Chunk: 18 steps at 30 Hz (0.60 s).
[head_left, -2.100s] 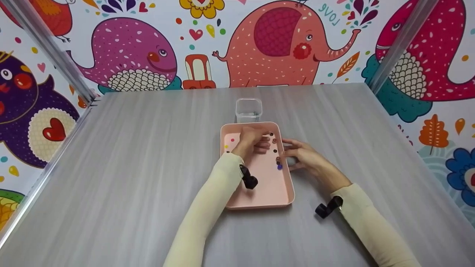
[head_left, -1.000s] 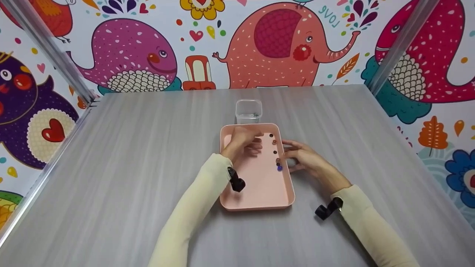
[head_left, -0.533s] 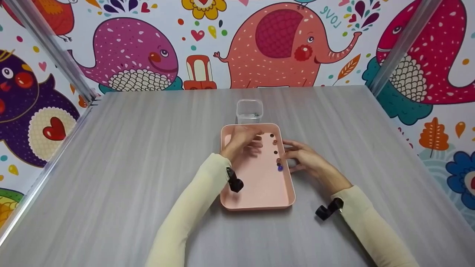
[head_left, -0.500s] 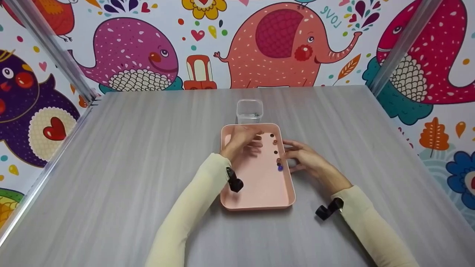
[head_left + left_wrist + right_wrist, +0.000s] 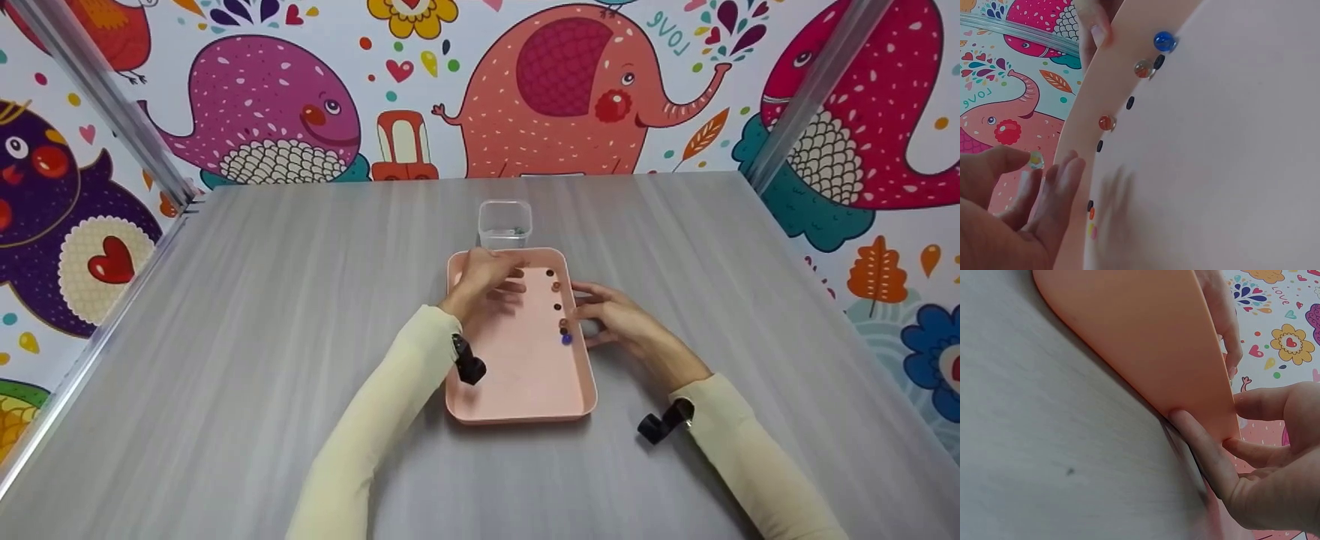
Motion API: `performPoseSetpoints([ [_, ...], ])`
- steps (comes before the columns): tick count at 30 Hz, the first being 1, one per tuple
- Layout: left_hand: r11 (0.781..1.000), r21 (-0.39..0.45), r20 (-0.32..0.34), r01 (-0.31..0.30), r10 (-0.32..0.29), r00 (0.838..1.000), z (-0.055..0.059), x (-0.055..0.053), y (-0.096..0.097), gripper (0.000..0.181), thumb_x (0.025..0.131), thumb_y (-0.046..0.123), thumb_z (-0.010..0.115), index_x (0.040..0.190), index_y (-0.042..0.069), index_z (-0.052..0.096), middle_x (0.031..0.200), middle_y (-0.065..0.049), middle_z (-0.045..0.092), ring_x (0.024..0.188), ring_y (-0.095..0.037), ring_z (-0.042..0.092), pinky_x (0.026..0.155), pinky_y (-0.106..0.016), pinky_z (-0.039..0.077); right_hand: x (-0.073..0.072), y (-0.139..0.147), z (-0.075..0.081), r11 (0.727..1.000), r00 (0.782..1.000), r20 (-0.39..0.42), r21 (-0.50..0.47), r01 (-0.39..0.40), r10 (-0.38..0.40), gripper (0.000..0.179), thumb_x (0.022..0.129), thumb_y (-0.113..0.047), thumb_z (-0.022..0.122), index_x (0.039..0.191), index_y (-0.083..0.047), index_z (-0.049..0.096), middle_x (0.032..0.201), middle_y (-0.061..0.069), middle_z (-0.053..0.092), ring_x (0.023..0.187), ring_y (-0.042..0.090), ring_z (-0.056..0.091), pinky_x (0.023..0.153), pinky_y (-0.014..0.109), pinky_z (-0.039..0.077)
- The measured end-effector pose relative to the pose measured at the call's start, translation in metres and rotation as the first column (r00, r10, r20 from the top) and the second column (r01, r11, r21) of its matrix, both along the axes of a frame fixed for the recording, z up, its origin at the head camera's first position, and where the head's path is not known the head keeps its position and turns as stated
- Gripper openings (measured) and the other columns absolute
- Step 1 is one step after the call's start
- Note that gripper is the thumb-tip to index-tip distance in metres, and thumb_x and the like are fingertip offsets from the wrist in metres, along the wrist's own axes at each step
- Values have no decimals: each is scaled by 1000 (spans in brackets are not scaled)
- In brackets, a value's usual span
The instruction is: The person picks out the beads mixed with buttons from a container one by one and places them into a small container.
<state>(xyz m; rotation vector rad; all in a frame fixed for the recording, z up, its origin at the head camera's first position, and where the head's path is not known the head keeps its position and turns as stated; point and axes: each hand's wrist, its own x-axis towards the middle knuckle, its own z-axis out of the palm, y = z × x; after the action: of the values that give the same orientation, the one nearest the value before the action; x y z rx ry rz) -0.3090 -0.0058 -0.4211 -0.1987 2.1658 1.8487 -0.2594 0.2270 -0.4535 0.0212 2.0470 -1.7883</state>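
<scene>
My left hand (image 5: 484, 274) is raised over the far left part of a pink tray (image 5: 525, 375). In the left wrist view its thumb and finger pinch a clear marble (image 5: 1036, 160) with yellow inside; the other fingers are spread. My right hand (image 5: 622, 319) touches the outside of the tray's right wall, its fingers fairly straight in the right wrist view. Along that wall lie a blue marble (image 5: 1164, 41), two clear marbles with orange-red inside (image 5: 1107, 122) and small black discs (image 5: 1130, 103). Red, yellow and pink discs (image 5: 1092, 229) lie farther along, hidden by my left hand in the head view.
Behind the tray stands a clear plastic box (image 5: 504, 221) with something small and greenish inside. Grey table surface (image 5: 300, 300) surrounds both. Printed cartoon panels (image 5: 555, 90) and metal posts (image 5: 810, 97) border the table at the back and sides.
My left hand has drawn back from the tray's far right corner to the left, then risen slightly toward the far rim. My right hand has stayed against the wall.
</scene>
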Motion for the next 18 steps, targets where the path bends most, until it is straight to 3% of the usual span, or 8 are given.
performPoseSetpoints([
  [6,999,-42,-26,-12,11,1000,5,-3,0,26,106,17,72,118,-6,77,119,-23,80,83,-26,83,72,-37,71,-2,0,1,1000,1000,10,-4,7,-7,70,106,-5,59,171,0,32,171,28,38,112,18,70,81,38,69],
  [12,997,-72,-57,-19,15,998,8,-6,-3,27,106,16,72,116,-8,77,117,-24,80,75,-20,81,69,-34,70,-1,0,1,1000,1000,-4,-5,-4,4,70,106,-4,57,171,0,32,175,26,33,113,18,71,81,38,69],
  [18,997,-67,-68,-36,31,997,11,-6,-8,27,105,18,72,120,-4,77,117,-21,81,75,-18,81,69,-32,70,-1,0,0,1000,1000,3,13,-3,3,70,106,-5,58,171,-1,33,170,27,41,114,19,69,80,37,69],
])
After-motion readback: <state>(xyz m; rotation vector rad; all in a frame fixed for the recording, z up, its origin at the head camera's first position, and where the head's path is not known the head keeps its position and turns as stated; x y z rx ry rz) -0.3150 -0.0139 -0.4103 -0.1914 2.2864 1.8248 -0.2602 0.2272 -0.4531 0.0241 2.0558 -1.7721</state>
